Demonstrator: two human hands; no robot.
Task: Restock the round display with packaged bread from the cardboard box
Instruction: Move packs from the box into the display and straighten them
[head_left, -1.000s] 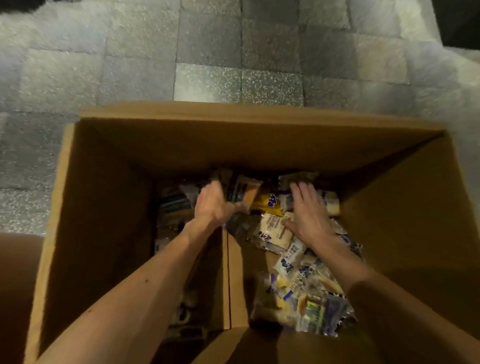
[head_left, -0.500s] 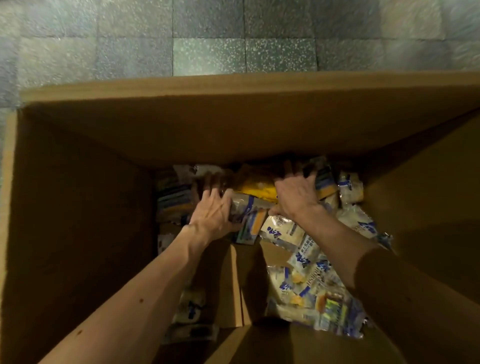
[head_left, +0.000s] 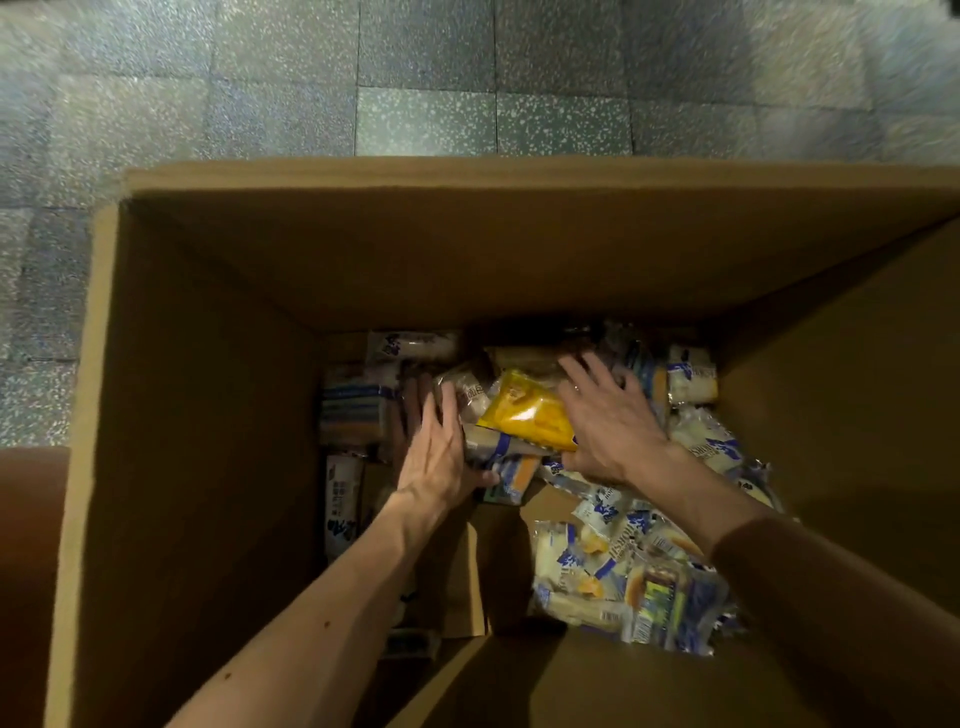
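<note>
A deep cardboard box (head_left: 208, 415) stands on the floor, with several packaged breads on its bottom. Both my arms reach down into it. My left hand (head_left: 436, 447) presses flat against the left side of a small bunch of packets, fingers straight. My right hand (head_left: 608, 421) presses against the bunch's right side, fingers spread. Between the two hands lies a yellow bread packet (head_left: 524, 413) on top of white-and-blue packets (head_left: 498, 452). More white-and-blue packets (head_left: 623, 571) lie loose at the lower right. The round display is not in view.
The box's tall walls close in on all sides; bottom flaps (head_left: 467, 571) show bare between the packets. Packets (head_left: 353, 410) are stacked along the left inner wall. Speckled grey floor tiles (head_left: 415, 104) lie beyond the box.
Both hands have closed in toward each other around a bunch of packets, and the yellow packet now sits plainly between them. The camera has shifted slightly.
</note>
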